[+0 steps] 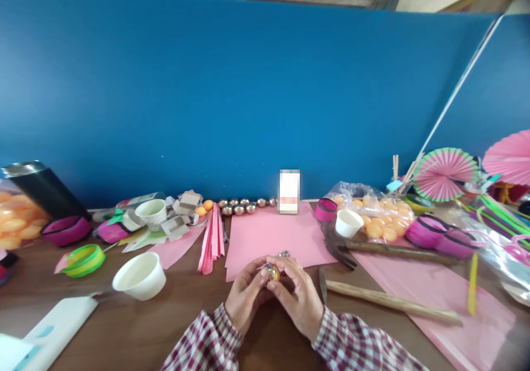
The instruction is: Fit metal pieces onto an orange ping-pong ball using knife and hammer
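Note:
Between the fingertips of both my hands is a small ball [273, 273], part shiny silver and part orange. My left hand [246, 293] pinches it from the left, its thumb on the silver side. From the right, my right hand [301, 296] closes its thumb and fingers on the orange side. A small silvery piece [284, 254] lies just beyond the fingers; its kind is unclear. Ahead of the hands a pink paper sheet [273, 233] covers the table. Several silver balls [239, 209] stand in rows along its far edge, beside orange balls [201, 211].
Two hammers [393, 302] [406, 252] lie on the right, near a white cup [348, 223] and bagged orange balls [383, 224]. Folded pink paper [212, 241], a white bowl [139, 276] and a black tumbler [47, 189] are leftward. A blue partition [265, 95] stands behind.

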Action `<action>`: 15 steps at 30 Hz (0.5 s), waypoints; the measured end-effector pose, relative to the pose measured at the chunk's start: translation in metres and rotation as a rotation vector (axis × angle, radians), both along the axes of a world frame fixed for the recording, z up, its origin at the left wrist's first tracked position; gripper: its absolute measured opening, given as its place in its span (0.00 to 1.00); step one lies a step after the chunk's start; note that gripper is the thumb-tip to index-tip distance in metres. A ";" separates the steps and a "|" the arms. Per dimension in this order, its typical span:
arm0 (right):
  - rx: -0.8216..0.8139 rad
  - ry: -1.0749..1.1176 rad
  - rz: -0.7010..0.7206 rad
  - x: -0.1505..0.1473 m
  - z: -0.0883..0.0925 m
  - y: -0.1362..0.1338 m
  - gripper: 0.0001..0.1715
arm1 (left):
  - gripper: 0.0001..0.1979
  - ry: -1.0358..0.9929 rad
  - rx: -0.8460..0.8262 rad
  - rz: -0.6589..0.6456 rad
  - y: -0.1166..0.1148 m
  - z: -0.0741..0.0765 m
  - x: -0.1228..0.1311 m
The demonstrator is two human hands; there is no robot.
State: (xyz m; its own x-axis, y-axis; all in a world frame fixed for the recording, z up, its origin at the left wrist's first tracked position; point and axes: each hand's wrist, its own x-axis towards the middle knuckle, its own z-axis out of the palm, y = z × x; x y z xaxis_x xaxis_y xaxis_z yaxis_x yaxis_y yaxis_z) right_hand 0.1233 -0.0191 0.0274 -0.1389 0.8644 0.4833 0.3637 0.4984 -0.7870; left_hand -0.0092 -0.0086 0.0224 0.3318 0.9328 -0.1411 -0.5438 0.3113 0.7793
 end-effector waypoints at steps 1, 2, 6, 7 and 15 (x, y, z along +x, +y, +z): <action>0.011 -0.015 0.002 0.000 0.000 0.000 0.22 | 0.13 -0.006 0.000 0.010 0.000 -0.001 0.000; 0.023 -0.031 0.005 -0.001 0.000 0.000 0.25 | 0.13 -0.009 0.004 0.016 0.001 -0.001 0.000; 0.055 -0.074 0.030 -0.003 0.004 -0.001 0.26 | 0.12 0.005 0.036 0.003 0.000 -0.001 0.001; 0.056 -0.075 0.035 -0.003 0.005 -0.001 0.24 | 0.12 0.008 0.040 -0.003 0.000 0.000 0.002; 0.042 -0.033 0.059 -0.003 0.008 -0.003 0.20 | 0.13 0.019 0.075 -0.026 -0.002 0.004 0.002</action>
